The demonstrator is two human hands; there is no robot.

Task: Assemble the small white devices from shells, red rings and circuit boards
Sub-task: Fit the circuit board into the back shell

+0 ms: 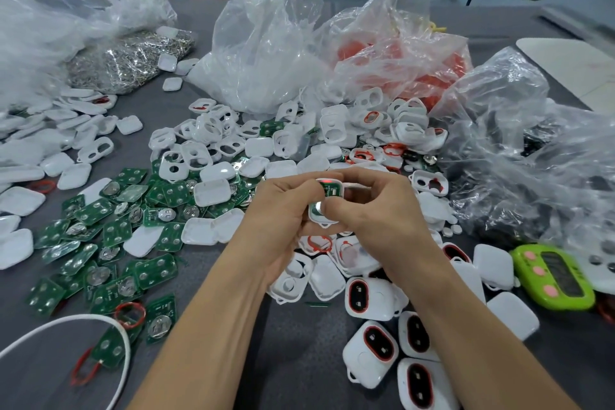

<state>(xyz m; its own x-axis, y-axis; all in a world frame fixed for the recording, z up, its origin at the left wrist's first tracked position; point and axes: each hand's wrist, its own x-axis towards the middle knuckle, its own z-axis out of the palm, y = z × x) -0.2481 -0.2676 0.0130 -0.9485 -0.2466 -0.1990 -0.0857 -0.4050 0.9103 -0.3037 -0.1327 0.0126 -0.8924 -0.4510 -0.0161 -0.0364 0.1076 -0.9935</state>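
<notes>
Both hands meet above the middle of the table around one small white shell (324,210) with a green circuit board seated in it and a red edge at its top. My left hand (283,210) grips the shell from the left. My right hand (372,206) pinches it from the right, thumb on the board's metal disc. Green circuit boards (109,243) lie scattered at left. White shells (213,143) are heaped behind. Finished white devices with red rings (372,343) lie at lower right. Loose red rings (392,150) sit among the shells.
Clear plastic bags stand at the back: one of white parts (266,53), one of red rings (399,53), one of metal clips (133,60), and a dark one (532,156) at right. A green timer (555,276) lies right. A white cord (83,323) curves at lower left.
</notes>
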